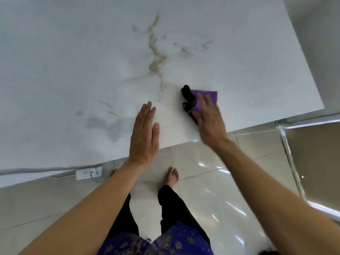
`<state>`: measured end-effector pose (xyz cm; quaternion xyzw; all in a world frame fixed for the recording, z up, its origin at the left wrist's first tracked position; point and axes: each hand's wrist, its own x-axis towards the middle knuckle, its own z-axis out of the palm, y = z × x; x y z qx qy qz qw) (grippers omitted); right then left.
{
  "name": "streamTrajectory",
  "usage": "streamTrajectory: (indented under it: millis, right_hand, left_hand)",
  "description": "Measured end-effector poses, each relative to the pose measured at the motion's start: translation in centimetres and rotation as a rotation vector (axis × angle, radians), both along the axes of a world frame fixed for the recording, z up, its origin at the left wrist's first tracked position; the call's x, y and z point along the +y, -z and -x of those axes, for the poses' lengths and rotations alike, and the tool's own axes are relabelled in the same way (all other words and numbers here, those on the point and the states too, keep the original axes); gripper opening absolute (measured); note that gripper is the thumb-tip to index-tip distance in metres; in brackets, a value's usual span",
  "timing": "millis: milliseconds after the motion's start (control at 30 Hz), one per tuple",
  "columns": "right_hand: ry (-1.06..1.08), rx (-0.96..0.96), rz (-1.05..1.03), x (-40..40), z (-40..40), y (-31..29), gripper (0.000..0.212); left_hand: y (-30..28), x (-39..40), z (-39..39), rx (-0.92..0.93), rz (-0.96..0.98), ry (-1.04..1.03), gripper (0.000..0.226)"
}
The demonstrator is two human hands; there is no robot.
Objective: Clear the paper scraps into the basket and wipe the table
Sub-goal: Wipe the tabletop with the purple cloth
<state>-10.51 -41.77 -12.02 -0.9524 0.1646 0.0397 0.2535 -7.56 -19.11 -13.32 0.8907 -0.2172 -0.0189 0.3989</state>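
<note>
Cloth [207, 95], purple with a dark bunched part at its left end, lies flat on the table [73, 52] near the front edge, toward the right corner. Right hand [209, 118] is pressed palm-down on top of it, fingers spread over the fabric: a flat press, not a pinch, which suits pushing the cloth across the top. Hand is a bit motion-blurred, so I read this as mid-wipe. Left hand [144, 133] is flat and empty, fingers together and extended, hovering at or resting on the table just left of the cloth; can't tell if it touches. Probably bracing or ready to sweep. No paper scraps and no basket visible anywhere in view, so my guess is the scrap step is done or out of frame, and wiping is what's left. Surface: white marble-look top with brown-green veining through the middle and a grey patch at front left; can't tell whether that patch is pattern or damp. Glossy, smooth, cloth should slide easily. Room: pale glossy floor tiles [211, 181] with glare, a white power strip [88, 173] on the floor at the table's front edge with a cable running off, person standing barefoot close to it. If the cloth is wet, drips off that edge near the strip are the risk.
</note>
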Motion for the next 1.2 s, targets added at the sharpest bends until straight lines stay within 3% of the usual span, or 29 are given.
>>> streamTrajectory:
  millis: [100, 167, 233, 300, 367, 433, 533, 600, 733, 900, 967, 1067, 1133, 1200]
  right_hand:
    - [-0.205, -0.044, -0.131, 7.2, 0.5, -0.9, 0.052]
    - [-0.414, -0.068, -0.196, 11.8, 0.8, -0.8, 0.056]
    - [-0.603, -0.101, -0.227, 14.5, 0.7, -0.8, 0.064]
    - [-0.687, -0.102, -0.274, 14.7, 0.6, -0.8, 0.075]
    - [-0.641, -0.079, -0.244, 13.1, 0.5, -0.2, 0.083]
    - [-0.529, -0.072, -0.079, 10.7, 0.2, 1.0, 0.078]
    - [-0.343, 0.001, 0.133, 7.3, -0.5, 2.1, 0.072]
    - [-0.272, 0.013, 0.183, 6.0, -0.8, 2.4, 0.072]
    - [-0.163, -0.002, 0.158, 5.0, -0.8, 2.8, 0.073]
    - [-0.075, -0.043, 0.071, 4.0, 0.0, 2.6, 0.07]
    - [-0.045, -0.056, 0.038, 3.1, 0.6, 2.5, 0.069]
    - [-0.004, -0.06, 0.018, 1.4, 1.8, 2.2, 0.067]
    - [0.011, -0.062, 0.03, 0.4, 2.2, 2.0, 0.066]
    - [0.014, -0.063, 0.047, -0.2, 2.4, 2.0, 0.065]
  left_hand:
    - [-3.0, -0.7, 0.9, 0.229, 0.402, -0.302, 0.045]
    - [-4.2, 0.2, 0.6, 0.446, 0.69, -0.645, 0.049]
    - [-4.3, 2.5, -0.5, 0.539, 0.853, -0.934, 0.053]
    - [-4.1, 5.2, -1.3, 0.482, 0.805, -1.061, 0.053]
    - [-4.0, 7.4, -1.7, 0.37, 0.706, -1.126, 0.051]
    - [-3.3, 9.3, -1.9, 0.196, 0.445, -1.173, 0.053]
    - [-0.6, 10.3, -1.9, -0.047, -0.113, -0.987, 0.066]
    - [1.4, 9.6, -1.6, -0.007, -0.388, -0.773, 0.072]
    - [3.3, 8.2, -3.4, 0.046, -0.598, -0.81, 0.077]
    - [3.4, 3.2, -7.7, -0.012, -0.434, -0.71, 0.058]
    - [3.3, -1.1, -7.8, -0.03, -0.262, -0.561, 0.049]
    - [0.9, -7.7, -6.2, 0.164, 0.084, -0.432, 0.044]
    - [-1.1, -8.8, -5.0, 0.188, 0.182, -0.461, 0.043]
    - [-2.0, -6.2, -4.6, 0.051, 0.196, -0.541, 0.042]
